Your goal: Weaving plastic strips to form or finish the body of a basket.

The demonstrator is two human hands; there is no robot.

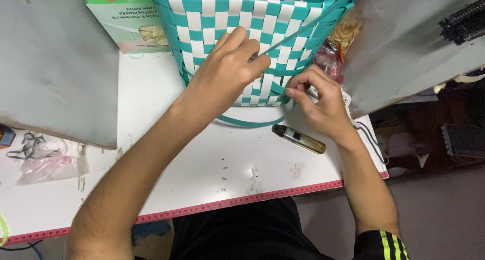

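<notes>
A woven basket (222, 12) of teal and white plastic strips lies on its side on a white table (202, 164), its base toward me. My left hand (227, 70) presses flat against the basket's woven side, fingers curled over the weave. My right hand (318, 101) pinches a loose teal strip (252, 122) at the basket's lower right edge. That strip curves out below the basket and over the table.
A slim gold and black pen-like device (299, 138) lies on the table under my right hand. A green and white box (126, 17) stands at the back left. A clear plastic bag (45, 159) sits at the left. Red measuring tape (242, 199) edges the table's front.
</notes>
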